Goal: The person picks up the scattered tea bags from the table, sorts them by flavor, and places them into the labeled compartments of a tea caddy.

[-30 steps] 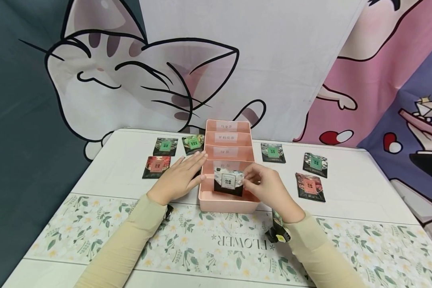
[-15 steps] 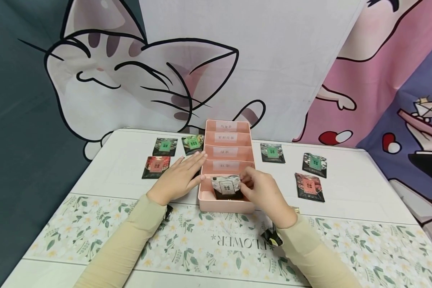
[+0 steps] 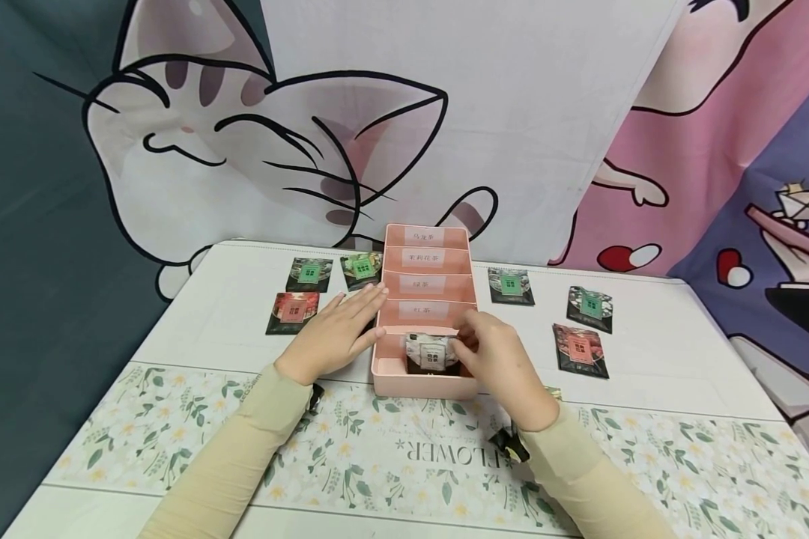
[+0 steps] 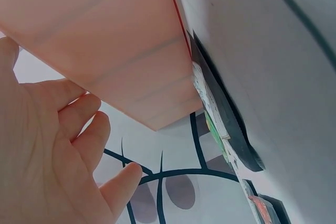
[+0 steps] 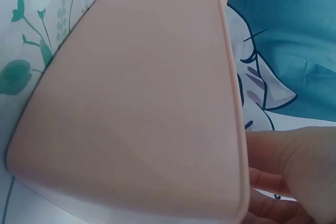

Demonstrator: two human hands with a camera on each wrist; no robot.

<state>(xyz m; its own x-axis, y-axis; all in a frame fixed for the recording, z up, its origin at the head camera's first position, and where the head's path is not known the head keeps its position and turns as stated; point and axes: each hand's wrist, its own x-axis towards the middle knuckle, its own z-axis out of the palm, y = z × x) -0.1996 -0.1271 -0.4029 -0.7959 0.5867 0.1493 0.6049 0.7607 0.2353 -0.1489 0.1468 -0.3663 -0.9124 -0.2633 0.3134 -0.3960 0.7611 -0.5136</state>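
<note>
A black-and-white tea sachet [image 3: 431, 355] stands upright in the front compartment of a long pink divided box [image 3: 423, 386]. My right hand [image 3: 502, 363] pinches its right edge between thumb and fingers, over the box's right side. My left hand [image 3: 337, 329] lies along the left side, fingers extended and fingertips at the rim. In the left wrist view, the straight fingers of the left hand [image 4: 68, 129] touch the box wall [image 4: 121, 61]. The right wrist view shows the box's front wall [image 5: 131, 98], which hides the sachet and part of the right hand [image 5: 294, 177].
Left of the box lie a red sachet [image 3: 293, 313], a dark green sachet [image 3: 310, 275] and a bright green sachet [image 3: 362, 270]. On the right are a green sachet [image 3: 511, 286], another green sachet [image 3: 589, 308] and a red sachet [image 3: 580, 350]. White label cards [image 3: 421, 285] mark the dividers.
The right hand has lowered the sachet from above the front compartment down into it, then shifted it slightly right. The left hand has stayed in place.
</note>
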